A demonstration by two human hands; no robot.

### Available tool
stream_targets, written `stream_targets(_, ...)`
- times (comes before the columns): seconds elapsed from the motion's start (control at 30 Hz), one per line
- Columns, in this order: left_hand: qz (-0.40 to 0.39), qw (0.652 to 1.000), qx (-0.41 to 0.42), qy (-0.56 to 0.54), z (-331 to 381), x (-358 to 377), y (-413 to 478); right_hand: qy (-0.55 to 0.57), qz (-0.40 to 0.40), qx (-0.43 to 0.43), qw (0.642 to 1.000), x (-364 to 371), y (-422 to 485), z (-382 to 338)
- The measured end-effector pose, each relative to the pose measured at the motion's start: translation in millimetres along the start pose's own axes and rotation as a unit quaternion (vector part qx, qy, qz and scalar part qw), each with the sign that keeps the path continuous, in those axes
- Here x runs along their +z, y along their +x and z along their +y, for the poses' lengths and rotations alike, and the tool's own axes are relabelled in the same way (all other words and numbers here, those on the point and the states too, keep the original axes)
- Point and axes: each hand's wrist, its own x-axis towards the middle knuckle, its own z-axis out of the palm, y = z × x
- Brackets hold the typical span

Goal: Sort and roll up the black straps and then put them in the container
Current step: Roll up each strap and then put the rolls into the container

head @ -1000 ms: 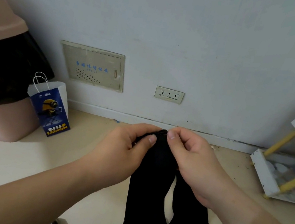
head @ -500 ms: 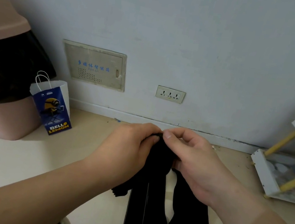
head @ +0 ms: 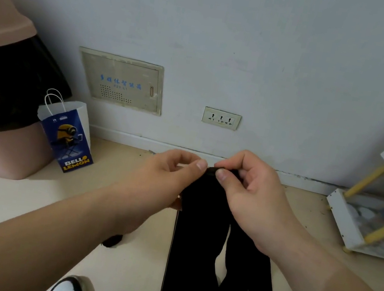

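Head view: both hands (head: pixel 206 186) pinch black straps (head: pixel 198 236) hanging vertically downward.

Left hand (head: pixel 165 174) and right hand (head: pixel 251 194), forearms bare, nails short; black-and-white shoe (head: pixel 69 290) with pale sole rim below.

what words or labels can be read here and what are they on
"BELL" above "LEMON": on the blue paper bag.
Blue characters with a small code beneath them: on the beige wall panel, too blurred to read.
On the wall socket: nothing readable.
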Motion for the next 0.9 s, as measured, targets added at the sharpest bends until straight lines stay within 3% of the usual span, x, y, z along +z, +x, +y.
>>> stream_targets(0.07,-0.079,0.996,-0.030,-0.005,0.4,-4.1,-2.8,-0.037,-0.021,-0.024,0.999,-3.2,-0.1,0.6)
stream_targets(0.13,-0.102,0.994,-0.028,0.003,0.2,-4.7,-6.8,-0.062,-0.046,-0.037,0.996,-5.2,0.1,1.3)
stream_targets(0.3,-0.047,0.999,-0.005,0.011,-1.5,-2.5,-4.8,-0.064,-0.094,-0.035,0.993,-7.4,3.6,0.2)
stream_targets(0.47,-0.017,1.000,0.013,0.011,-1.5,-1.6,-4.5,-0.036,-0.087,-0.010,0.995,-3.3,4.5,2.1)
stream_targets(0.63,0.041,0.998,0.040,0.023,-1.1,1.3,-0.9,0.085,-0.049,0.085,0.992,1.4,5.0,3.3)
stream_targets(0.77,0.051,0.993,0.092,0.055,0.8,-0.3,-3.2,0.200,-0.088,0.146,0.965,-0.9,7.6,0.8)
stream_targets(0.9,0.047,0.980,0.163,0.105,3.7,-2.9,-7.2,0.207,-0.130,0.193,0.950,-4.8,11.1,-0.2)
